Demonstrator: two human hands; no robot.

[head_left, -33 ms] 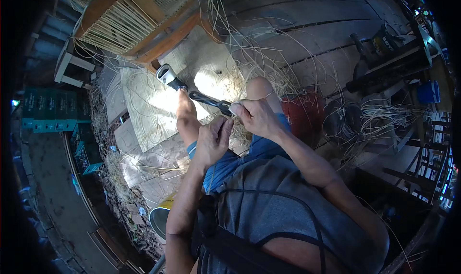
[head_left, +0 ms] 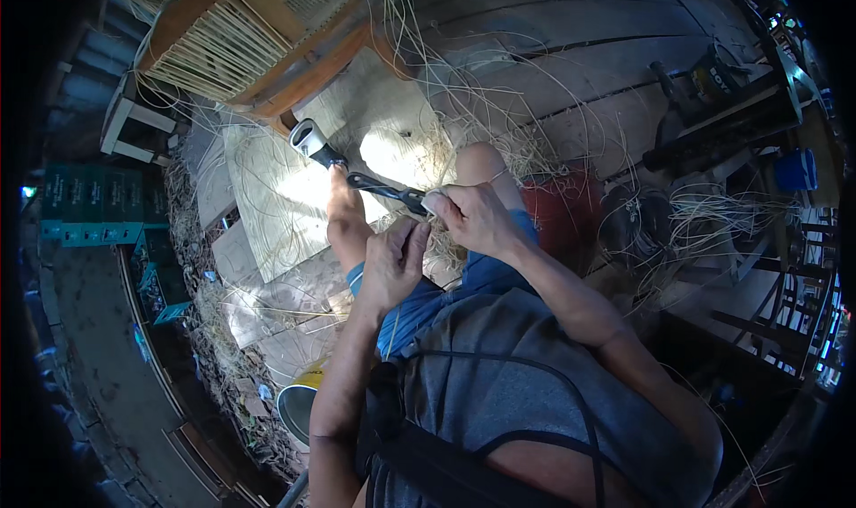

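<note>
My right hand (head_left: 484,221) is closed around a black-handled tool (head_left: 383,188), whose long handle points away to the left. Fingers hide its working end, so its exact kind is unclear. A pale patch, perhaps a wrap or cloth, shows at the right thumb. Close beside it, my left hand (head_left: 393,263) is closed with thumb and fingers pressed together. A thin pale cane strand (head_left: 393,331) runs down from the left hand over my blue shorts. Both hands are held above my lap, nearly touching.
A wooden chair frame (head_left: 259,49) with woven cane stands at the far left. Loose cane strands (head_left: 499,94) spread over the floor. A yellow can (head_left: 309,380) is beside my left arm. A red object (head_left: 563,207) lies right of my knee; green crates (head_left: 98,196) stand left.
The black-handled tool and my right hand have shifted very slightly left. My left hand has moved a little left too; the surroundings stay the same.
</note>
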